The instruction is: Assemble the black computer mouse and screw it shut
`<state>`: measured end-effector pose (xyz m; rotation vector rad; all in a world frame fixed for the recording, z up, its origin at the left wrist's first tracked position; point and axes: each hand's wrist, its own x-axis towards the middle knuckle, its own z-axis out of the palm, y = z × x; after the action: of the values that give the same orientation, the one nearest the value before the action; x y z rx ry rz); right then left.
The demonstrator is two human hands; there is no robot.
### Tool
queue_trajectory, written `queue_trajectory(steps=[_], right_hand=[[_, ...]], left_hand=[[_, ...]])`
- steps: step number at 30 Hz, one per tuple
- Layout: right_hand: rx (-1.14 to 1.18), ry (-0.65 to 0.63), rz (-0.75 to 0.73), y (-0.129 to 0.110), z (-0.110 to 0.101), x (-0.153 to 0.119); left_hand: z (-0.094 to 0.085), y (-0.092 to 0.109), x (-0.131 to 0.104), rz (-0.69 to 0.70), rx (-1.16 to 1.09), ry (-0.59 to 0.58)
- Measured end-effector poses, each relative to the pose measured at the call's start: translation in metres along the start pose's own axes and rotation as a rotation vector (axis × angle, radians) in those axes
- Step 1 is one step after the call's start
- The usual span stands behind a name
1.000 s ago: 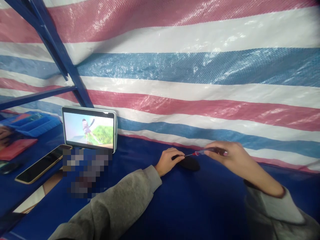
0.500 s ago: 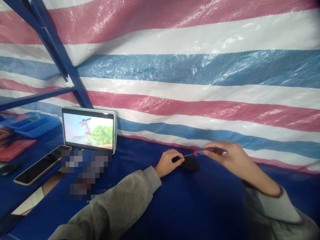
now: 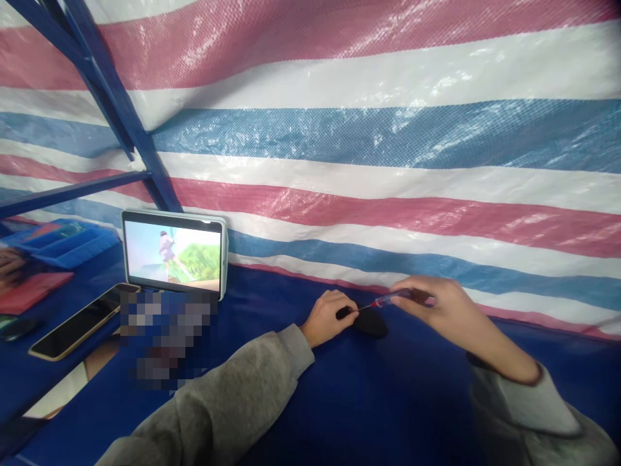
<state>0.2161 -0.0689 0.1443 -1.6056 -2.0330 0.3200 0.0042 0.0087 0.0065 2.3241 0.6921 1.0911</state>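
My right hand [image 3: 431, 301] is closed around the handle of a screwdriver [image 3: 383, 300], clear with red at its front end. Its thin shaft points left and down, and the tip meets the fingertips of my left hand [image 3: 330, 316]. Those fingers are curled, thumb against forefinger, at the left end of a flat, dark oval object [image 3: 371, 322] on the blue table. A dark part shows between thumb and forefinger; my fingers hide where it joins the oval, and what the object is cannot be made out.
Left of my hands, a tablet [image 3: 172, 254] playing a cartoon leans near the striped sheet [image 3: 369, 136]. Before it lies a phone [image 3: 82, 321], beside a blurred-out patch. Farther left are a blue compartment tray [image 3: 80, 249], a red item [image 3: 36, 292] and another person's hand [image 3: 10, 266].
Both hands keep nearly the same place and grip. The screwdriver and right hand have shifted very slightly, and the cartoon on the tablet has moved on.
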Motion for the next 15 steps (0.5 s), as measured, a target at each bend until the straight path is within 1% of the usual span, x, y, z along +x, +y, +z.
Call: queue_trajectory(steps=[5,15], right_hand=[[0.015,0.032,0.013,-0.0004,0.0007,-0.0010],[0.009,-0.011,-0.016,-0.0012,0.0038,0.0006]], left_hand=[[0.0011,-0.0014,-0.0003,0.024,0.012,0.017],[0.0015,-0.0005,-0.0007,0.046,0.035,0.002]])
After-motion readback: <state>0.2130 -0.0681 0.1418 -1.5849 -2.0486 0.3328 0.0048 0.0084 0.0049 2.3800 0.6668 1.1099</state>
